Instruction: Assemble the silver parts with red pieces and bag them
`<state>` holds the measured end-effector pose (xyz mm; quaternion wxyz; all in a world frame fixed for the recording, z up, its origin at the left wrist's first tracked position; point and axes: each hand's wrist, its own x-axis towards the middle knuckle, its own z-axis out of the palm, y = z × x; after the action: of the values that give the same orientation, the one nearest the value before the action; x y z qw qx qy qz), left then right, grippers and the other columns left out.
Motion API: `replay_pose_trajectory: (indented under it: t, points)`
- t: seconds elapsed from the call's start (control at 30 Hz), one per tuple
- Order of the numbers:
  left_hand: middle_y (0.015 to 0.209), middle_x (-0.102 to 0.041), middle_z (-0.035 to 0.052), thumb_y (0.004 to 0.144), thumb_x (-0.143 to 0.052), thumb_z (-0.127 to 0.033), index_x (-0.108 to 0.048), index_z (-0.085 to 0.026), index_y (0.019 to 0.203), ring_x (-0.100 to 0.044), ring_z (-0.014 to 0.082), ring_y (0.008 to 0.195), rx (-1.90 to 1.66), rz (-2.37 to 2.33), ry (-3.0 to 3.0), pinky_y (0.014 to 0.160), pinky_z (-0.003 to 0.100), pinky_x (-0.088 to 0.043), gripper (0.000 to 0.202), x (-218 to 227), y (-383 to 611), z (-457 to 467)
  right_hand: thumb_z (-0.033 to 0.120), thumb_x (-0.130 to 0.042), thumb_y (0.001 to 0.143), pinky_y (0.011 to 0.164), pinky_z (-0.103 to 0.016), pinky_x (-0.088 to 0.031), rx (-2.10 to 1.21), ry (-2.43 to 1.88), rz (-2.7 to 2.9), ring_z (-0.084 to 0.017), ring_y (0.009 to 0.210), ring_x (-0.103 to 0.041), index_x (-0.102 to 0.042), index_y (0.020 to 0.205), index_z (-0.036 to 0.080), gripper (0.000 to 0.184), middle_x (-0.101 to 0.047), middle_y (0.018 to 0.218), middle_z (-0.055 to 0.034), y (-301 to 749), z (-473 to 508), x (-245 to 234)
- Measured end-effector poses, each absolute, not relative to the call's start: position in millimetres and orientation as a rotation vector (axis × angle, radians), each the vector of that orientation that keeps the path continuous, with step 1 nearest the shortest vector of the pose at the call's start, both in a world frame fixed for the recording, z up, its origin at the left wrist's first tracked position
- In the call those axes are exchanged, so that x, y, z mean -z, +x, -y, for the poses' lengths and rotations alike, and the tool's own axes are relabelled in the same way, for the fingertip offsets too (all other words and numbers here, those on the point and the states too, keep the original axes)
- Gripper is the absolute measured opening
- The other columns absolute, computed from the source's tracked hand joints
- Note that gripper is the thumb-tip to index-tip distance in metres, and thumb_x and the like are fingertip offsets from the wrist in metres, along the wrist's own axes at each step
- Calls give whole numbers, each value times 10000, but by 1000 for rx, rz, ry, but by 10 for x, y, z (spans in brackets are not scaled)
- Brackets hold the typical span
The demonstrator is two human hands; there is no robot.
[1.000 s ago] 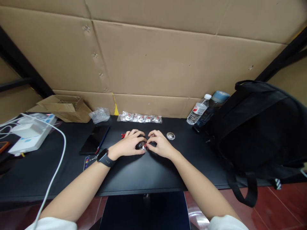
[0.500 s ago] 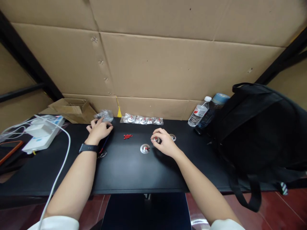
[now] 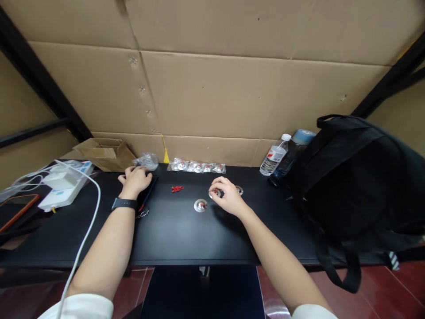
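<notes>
My left hand (image 3: 135,180), with a dark watch on the wrist, lies on the phone at the left of the black table (image 3: 186,235), fingers curled over it, just in front of a crumpled clear bag (image 3: 146,160). My right hand (image 3: 225,197) pinches a small silver disc with a red cord at its fingertips. A second silver disc (image 3: 200,205) lies flat on the table just left of that hand, and a third disc (image 3: 239,190) sits right behind it. A loose red knotted cord (image 3: 177,189) lies between the hands.
A row of bagged discs (image 3: 196,167) lines the cardboard wall. At the left stand an open carton (image 3: 102,153), a power strip (image 3: 64,186) and a white cable (image 3: 83,239). Two bottles (image 3: 277,155) and a large black backpack (image 3: 361,186) fill the right.
My left hand left the disc at the centre and went left to the phone by the clear bag. My right hand shifted slightly right with a small disc; one disc now lies uncovered.
</notes>
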<state>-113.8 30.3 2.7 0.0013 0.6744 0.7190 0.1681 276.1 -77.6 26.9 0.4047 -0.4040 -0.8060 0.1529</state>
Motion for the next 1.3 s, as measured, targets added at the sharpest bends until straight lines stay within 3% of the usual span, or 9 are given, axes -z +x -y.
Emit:
replay_pose_trajectory:
  t: [0.17,0.3,0.6,0.8,0.87,0.97,1.1,1.3]
  points:
    - [1362,-639,180,919,-516,-346,-687,-146,1238,-416,413,1307,-963,-2390,2072,1022,563,-315,414,-145,-1006,-197,149,-658,876,955,-351,-477,-373,-1033,2049,-196,1000,-602,-714,919,222,102,-640,1059,-52,2770,768,-259]
    - [1357,-666,110,950,-512,-287,-683,-214,1252,-465,351,1307,-1195,-2049,2344,1033,532,-306,355,-282,-571,-27,178,-677,874,975,-362,-461,-316,-1185,2114,-205,1031,-577,-710,1006,233,146,-635,1105,-54,2840,746,-244]
    - [1426,-642,36,1007,-503,-255,-697,-314,1256,-490,275,1351,-537,-1016,2861,1011,461,-330,321,-127,381,333,194,-648,916,900,-353,-457,-210,-1492,2374,-228,1036,-575,-693,1194,239,285,-659,1177,-77,2939,740,-229]
    - [1445,-615,28,1019,-548,-448,-730,-339,1182,-456,285,1382,-478,-905,2814,1038,457,-310,267,-227,372,441,185,-584,955,920,-343,-456,-226,-1497,2436,-225,1038,-591,-662,1309,247,369,-675,1193,-80,2911,757,-248]
    - [1414,-623,18,945,-662,-497,-760,-348,1082,-433,302,1394,-464,-855,2822,1034,459,-299,225,-287,372,492,200,-579,964,904,-338,-460,-205,-1516,2451,-226,1027,-592,-679,1289,241,343,-678,1173,-86,2894,758,-257]
    - [1354,-642,9,844,-799,-432,-784,-351,981,-401,327,1409,-451,-803,2851,1033,463,-277,159,-326,378,546,237,-580,977,880,-327,-459,-183,-1564,2469,-220,995,-609,-741,1166,242,248,-690,1106,-85,2880,758,-283]
    - [1229,-696,-2,879,-774,-297,-787,-328,920,-446,297,1353,-466,-810,2878,997,443,-285,53,-308,379,547,262,-625,955,848,-318,-453,-160,-1632,2496,-225,965,-656,-775,1032,255,169,-722,1037,-66,2885,763,-341]
    - [1110,-729,0,914,-725,-246,-784,-313,883,-484,271,1298,-494,-850,2920,948,438,-286,95,-268,351,515,212,-604,946,823,-320,-452,-101,-1670,2500,-233,954,-672,-775,913,248,178,-741,971,-62,2882,753,-345]
